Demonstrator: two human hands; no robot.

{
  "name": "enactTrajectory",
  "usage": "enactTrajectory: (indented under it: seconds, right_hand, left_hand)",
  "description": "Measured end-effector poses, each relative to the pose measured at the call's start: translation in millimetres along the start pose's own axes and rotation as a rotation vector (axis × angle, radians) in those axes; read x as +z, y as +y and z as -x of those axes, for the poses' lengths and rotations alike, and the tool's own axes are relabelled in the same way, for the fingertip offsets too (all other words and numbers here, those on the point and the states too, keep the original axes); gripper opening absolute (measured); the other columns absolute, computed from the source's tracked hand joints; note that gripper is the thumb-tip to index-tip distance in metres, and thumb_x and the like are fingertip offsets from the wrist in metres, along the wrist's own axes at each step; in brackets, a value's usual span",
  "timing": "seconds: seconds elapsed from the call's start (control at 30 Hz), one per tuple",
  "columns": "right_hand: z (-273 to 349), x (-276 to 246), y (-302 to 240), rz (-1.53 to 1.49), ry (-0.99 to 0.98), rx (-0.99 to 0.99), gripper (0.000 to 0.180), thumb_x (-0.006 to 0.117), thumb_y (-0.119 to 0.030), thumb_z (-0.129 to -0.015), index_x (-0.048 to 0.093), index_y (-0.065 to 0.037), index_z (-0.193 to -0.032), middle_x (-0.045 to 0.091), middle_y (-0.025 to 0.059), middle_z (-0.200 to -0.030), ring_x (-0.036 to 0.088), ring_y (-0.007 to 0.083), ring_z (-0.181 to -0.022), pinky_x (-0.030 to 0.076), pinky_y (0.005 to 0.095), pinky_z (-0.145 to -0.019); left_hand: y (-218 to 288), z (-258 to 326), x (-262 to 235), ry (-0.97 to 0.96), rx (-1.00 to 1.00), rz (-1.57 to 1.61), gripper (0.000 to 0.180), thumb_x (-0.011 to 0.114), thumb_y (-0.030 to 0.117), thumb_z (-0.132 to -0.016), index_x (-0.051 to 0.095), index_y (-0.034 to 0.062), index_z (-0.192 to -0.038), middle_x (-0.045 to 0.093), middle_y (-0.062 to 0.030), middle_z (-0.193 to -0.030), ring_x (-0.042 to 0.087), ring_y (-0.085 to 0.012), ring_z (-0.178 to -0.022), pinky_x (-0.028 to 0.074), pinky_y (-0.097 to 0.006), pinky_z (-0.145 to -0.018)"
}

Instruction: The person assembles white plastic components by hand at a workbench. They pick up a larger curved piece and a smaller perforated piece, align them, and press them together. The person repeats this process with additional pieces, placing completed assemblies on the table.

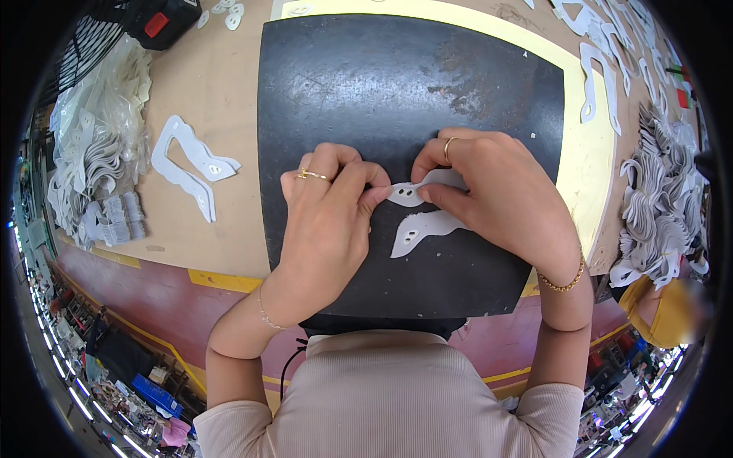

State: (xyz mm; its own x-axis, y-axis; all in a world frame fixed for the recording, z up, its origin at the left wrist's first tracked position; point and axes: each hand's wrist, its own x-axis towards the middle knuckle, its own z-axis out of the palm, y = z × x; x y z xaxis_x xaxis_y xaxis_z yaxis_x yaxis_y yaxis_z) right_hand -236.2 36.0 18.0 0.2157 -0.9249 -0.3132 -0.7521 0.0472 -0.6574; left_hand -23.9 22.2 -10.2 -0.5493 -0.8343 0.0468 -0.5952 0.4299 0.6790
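A thin white cut-out piece (412, 201) with small oval holes near its tip lies on a black board (343, 84). My left hand (324, 221) pinches the tip of this piece between thumb and fingertips. From the other side, my right hand (508, 183) pinches it just beyond the holes, its thumb and index finger close to them. Just below is a second white arm with holes (420, 227), flat on the board and running under my right hand. Whether both arms belong to one U-shaped piece is hidden by that hand.
A U-shaped white piece (183, 153) lies left of the board, near bagged stacks (99, 156). More stacks (660, 206) stand at right, with loose pieces (599, 84) behind. A black device with a red button (156, 27) sits far left. Someone in yellow (663, 311) is at right.
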Motion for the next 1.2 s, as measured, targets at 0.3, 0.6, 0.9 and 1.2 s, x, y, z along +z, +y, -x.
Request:
enactTrajectory:
  seconds: [0.3,0.6,0.9,1.2]
  right_hand:
    - [-3.0,-0.7,0.6,0.023,0.016,-0.009,0.014,0.074,-0.013,-0.082,0.074,-0.004,-0.093,0.069,0.0137,-0.088,0.068,0.0350,-0.082,0.052,0.0430,-0.074]
    - [-2.6,0.3,1.8,0.043,0.030,-0.035,0.011,0.073,-0.012,-0.084,0.074,-0.005,-0.092,0.070,0.0137,-0.088,0.069,0.0350,-0.083,0.053,0.0438,-0.075]
    - [-2.1,1.8,2.8,0.039,0.047,-0.037,0.013,0.075,-0.012,-0.082,0.075,-0.005,-0.092,0.069,0.0129,-0.087,0.068,0.0334,-0.079,0.051,0.0423,-0.072]
    - [-0.6,3.9,4.2,0.027,0.081,-0.064,0.012,0.075,-0.011,-0.082,0.073,-0.004,-0.092,0.068,0.0134,-0.086,0.067,0.0337,-0.076,0.051,0.0423,-0.071]
  left_hand:
    - [-5.6,-1.9,3.8,0.048,0.065,-0.020,0.011,0.070,0.004,-0.088,0.067,0.0091,-0.097,0.055,-0.0062,-0.102,0.053,-0.0249,-0.092,0.032,-0.038,-0.082]
    - [-6.7,-0.9,7.7,0.076,0.096,-0.047,0.013,0.071,0.004,-0.087,0.067,0.0096,-0.098,0.056,-0.0052,-0.102,0.054,-0.0243,-0.091,0.032,-0.038,-0.081]
    - [-9.4,-2.7,16.6,0.137,0.160,-0.164,0.016,0.072,0.005,-0.086,0.065,0.0095,-0.100,0.057,-0.0056,-0.103,0.055,-0.0241,-0.092,0.033,-0.038,-0.081]
    - [-10.6,0.2,15.9,0.147,0.173,-0.131,0.019,0.072,0.005,-0.086,0.063,0.0086,-0.102,0.057,-0.0070,-0.103,0.057,-0.0256,-0.092,0.036,-0.039,-0.081]
